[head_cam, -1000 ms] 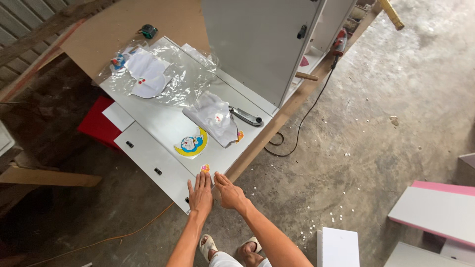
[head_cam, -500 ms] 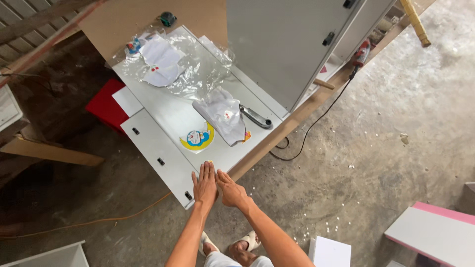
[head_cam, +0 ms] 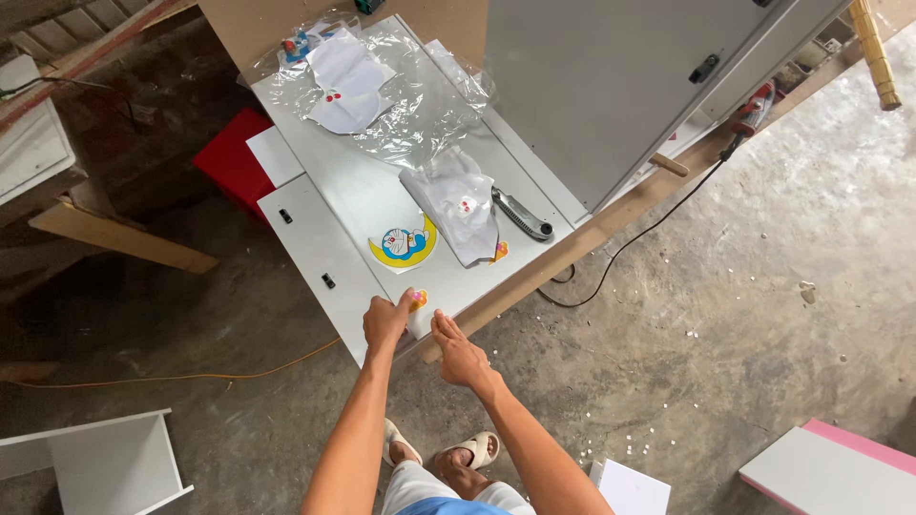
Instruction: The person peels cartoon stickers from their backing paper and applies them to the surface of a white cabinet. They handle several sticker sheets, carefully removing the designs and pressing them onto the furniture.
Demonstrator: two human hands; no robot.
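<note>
Left hand (head_cam: pixel 385 322) at lower centre of frame, fingers pinched on small orange sticker (head_cam: pixel 417 300) at near edge of white counter (head_cam: pixel 353 205). Right hand (head_cam: pixel 458 351) just beside, fingers loosely open, holding nothing, touching counter edge.
</note>
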